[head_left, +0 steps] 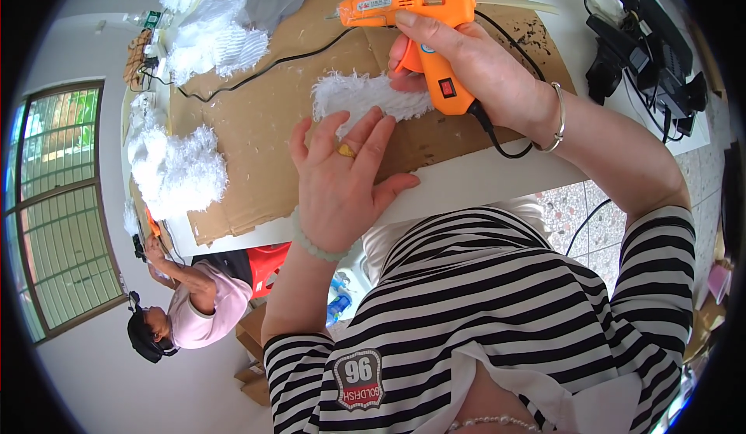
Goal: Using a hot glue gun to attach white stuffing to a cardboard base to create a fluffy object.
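Observation:
In my right hand point(474, 65) is an orange hot glue gun point(443, 53), its nozzle pointing left and a pale glue stick point(513, 3) poking out of its back end. My fingers wrap its handle, thumb on top. Below the gun lies a white fluffy fabric piece point(334, 96), flat on brown cardboard point(256, 135). My left hand point(338, 170) rests over the near edge of that fabric, fingers stretched and spread, gripping nothing. Part of the fabric is hidden behind the left fingers and the gun.
White fluffy pieces point(183, 170) pile at the left, with more point(206, 38) at the far left. A black cord point(272, 65) crosses the cardboard. Black equipment point(649, 53) stands at the right. A co-worker in pink point(210, 310) sits beyond the table's left side.

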Available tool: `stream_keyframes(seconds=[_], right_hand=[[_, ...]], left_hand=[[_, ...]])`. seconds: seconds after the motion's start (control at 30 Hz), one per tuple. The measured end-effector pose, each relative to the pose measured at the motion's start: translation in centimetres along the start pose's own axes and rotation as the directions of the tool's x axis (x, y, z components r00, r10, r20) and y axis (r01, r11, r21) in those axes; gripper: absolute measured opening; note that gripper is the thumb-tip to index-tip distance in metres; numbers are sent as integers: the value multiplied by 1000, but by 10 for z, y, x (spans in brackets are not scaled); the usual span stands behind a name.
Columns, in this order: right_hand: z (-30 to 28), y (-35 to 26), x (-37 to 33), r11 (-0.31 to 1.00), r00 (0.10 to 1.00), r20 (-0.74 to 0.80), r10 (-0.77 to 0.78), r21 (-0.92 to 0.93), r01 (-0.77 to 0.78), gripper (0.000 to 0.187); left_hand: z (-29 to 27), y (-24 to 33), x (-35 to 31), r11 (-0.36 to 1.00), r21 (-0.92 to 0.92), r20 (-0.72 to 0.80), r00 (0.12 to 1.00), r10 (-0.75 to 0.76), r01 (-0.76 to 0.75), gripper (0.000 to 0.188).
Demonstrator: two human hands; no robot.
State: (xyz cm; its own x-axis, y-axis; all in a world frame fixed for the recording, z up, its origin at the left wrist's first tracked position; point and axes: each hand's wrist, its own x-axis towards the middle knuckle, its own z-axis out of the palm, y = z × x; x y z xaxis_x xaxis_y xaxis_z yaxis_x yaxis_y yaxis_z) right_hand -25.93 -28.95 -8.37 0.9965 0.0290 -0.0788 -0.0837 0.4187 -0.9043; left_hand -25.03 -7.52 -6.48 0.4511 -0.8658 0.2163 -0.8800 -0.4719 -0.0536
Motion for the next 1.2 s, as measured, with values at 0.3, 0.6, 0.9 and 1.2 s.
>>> stream_keyframes(seconds=[0.3,0.6,0.9,1.2], right_hand=[[0,1,0,999,996,-76,51,-2,-51,41],[0,-1,-1,998,997,-61,47,-38,-49,39],[1,0,0,997,998,-50,49,-57,-52,40],[0,-2,0,997,998,-28,50,-64,-52,41]], left_hand=[[-13,-30,-41,949,-262,-208,950,-233,175,51],[0,1,-42,974,-52,-23,975,-221,219,58],[5,-9,-26,986,-19,-73,983,-168,167,55],[-2,-39,-30,770,-572,-156,884,-440,282,38]])
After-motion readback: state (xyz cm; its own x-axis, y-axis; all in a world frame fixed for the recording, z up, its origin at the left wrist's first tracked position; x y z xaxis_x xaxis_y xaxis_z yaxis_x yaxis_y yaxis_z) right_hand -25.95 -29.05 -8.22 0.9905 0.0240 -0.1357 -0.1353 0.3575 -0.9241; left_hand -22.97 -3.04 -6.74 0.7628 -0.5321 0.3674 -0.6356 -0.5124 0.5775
